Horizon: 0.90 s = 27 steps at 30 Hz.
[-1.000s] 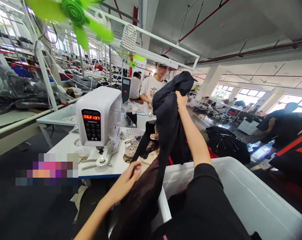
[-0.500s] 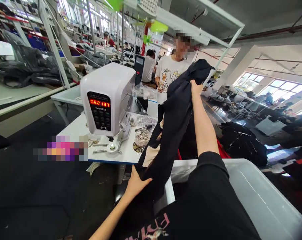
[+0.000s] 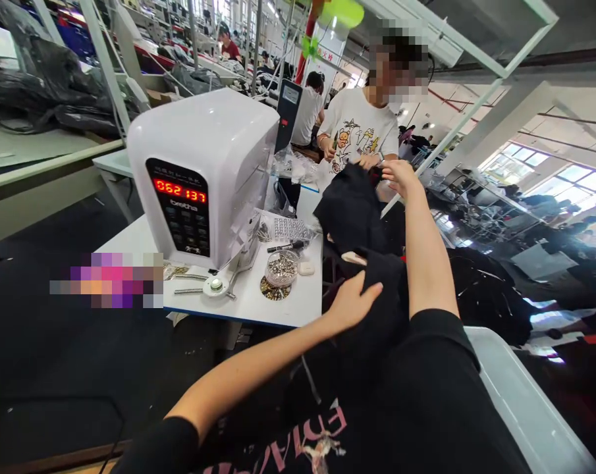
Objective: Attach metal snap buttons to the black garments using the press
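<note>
Whereas the dark garment (image 3: 353, 214) hung high a second ago, it now bunches low beside the table (image 3: 298, 306). The right hand (image 3: 400, 178) pinches its top edge; the left hand (image 3: 353, 304) presses its lower fold, clasp indeterminate.

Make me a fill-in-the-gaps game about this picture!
The white machine shows ___ digits.
The right hand grips the black garment ___ the left hand.
The bowl of studs stands on the white ___.
Missing words: red, above, table.
</note>
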Tool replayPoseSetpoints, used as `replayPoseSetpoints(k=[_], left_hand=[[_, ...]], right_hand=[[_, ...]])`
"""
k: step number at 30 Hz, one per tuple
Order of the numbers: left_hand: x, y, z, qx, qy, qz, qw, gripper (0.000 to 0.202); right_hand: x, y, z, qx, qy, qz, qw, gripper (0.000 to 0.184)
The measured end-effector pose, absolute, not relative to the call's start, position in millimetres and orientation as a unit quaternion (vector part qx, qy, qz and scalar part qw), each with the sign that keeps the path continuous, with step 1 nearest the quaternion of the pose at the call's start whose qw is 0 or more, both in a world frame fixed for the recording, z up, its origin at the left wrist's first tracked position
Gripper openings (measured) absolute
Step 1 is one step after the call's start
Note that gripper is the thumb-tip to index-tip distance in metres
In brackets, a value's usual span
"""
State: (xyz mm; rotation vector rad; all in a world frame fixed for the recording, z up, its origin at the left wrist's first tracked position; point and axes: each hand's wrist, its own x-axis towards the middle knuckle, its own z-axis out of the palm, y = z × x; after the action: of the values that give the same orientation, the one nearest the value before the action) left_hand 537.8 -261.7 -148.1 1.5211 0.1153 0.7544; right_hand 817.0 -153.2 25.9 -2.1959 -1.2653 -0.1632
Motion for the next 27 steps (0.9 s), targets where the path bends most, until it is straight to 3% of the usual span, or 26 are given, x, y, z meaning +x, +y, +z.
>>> replayPoseSetpoints(k=[5,9,11,19,27], left_hand=[[639.3,-214.9,-170.4,0.557,0.203,0.387,0.706,0.036],[673.4,-207.2,-201.2,0.548,0.234,0.372,0.712,0.04],[678.2,-209.0,-214.2,0.55,0.234,0.369,0.712,0.041],[687.0,-208.4,-237.1,0.512,0.205,0.375,0.745,0.04],[674.7,-217.9,-285.2,0.491,0.172,0.334,0.786,0.048]], right_hand=[[794.7,-203.2,11.1,-0.791,-0.491,-0.061,0.36,0.031],[772.5,-257.2,-40.8,-0.778,-0.514,-0.021,0.36,0.024],[771.1,-278.3,-74.5,-0.796,-0.455,-0.005,0.398,0.024],[753.7,-320.5,-202.1,-0.81,-0.209,-0.026,0.547,0.035],[690.0,-310.5,-303.8,-0.708,-0.195,0.12,0.668,0.067]])
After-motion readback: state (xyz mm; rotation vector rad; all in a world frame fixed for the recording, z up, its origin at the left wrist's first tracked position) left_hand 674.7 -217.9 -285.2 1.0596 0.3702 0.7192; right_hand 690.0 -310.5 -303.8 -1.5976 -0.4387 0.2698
